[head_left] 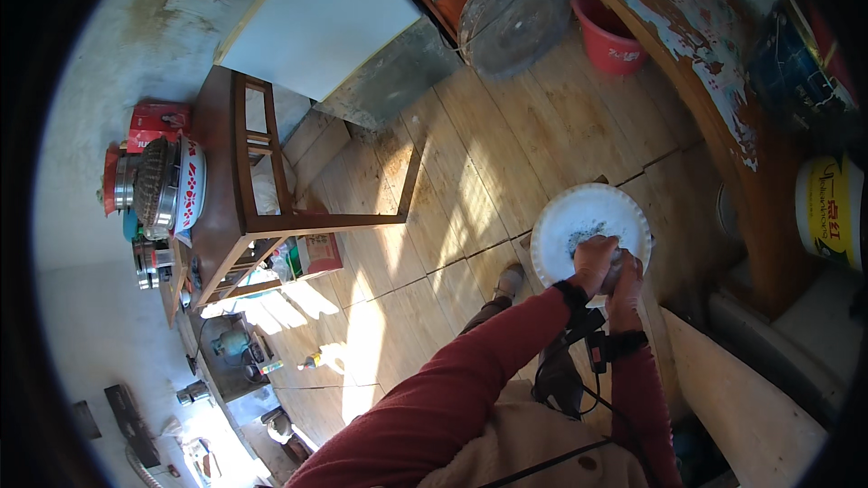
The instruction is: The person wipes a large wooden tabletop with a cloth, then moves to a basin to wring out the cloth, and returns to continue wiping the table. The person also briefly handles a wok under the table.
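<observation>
A round white basin [551, 228] with a scalloped rim sits low in front of me, right of the middle of the view. Dark specks or shreds are spread over its inside near my fingers. Over the basin's near side, my left hand [594, 262] is closed, its fingers curled in. Pressed close beside it is my right hand [624, 282], also closed. Whatever lies between the two hands is hidden by the fingers. Both wrists wear black bands, and a black device with a cable [595, 351] hangs by the right wrist.
A brown wooden table [221, 140] carrying bowls and pots stands at left. Beyond it is a white cabinet or fridge [321, 23]. A red bucket [608, 32] and a round grey lid [515, 23] stand far off. At right are a curved wooden piece [714, 99] and a yellow bucket [827, 212].
</observation>
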A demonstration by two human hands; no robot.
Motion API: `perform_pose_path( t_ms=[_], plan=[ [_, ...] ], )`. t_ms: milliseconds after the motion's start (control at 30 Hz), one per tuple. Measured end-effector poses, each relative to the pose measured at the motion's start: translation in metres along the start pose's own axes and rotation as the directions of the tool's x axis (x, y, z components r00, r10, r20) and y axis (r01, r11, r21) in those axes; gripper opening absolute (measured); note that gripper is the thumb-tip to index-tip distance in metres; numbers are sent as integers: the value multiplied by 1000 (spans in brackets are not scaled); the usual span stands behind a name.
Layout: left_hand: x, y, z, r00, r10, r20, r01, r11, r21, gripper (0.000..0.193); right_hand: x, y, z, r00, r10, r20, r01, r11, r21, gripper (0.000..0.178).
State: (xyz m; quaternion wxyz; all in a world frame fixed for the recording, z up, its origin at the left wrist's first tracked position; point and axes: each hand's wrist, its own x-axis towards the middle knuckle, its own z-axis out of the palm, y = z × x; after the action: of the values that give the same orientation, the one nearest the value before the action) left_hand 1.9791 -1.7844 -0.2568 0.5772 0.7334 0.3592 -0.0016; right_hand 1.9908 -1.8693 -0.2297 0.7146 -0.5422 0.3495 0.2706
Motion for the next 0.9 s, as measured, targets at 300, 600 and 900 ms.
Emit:
perform_pose_path(
  t_ms=[300,600,900],
  plan=[
    [0,5,-11,861,470,194,-490,663,567,8,36,15,-33,947,-67,315,245,783,-572,23],
    [-14,-1,-8,994,83,74,-77,994,-76,12,19,0,-14,900,338,276,-355,935,14,25],
    [-17,-10,-54,802,265,536,224,698,-680,37,0,-12,-3,963,-76,258,134,967,-218,12]
  ],
)
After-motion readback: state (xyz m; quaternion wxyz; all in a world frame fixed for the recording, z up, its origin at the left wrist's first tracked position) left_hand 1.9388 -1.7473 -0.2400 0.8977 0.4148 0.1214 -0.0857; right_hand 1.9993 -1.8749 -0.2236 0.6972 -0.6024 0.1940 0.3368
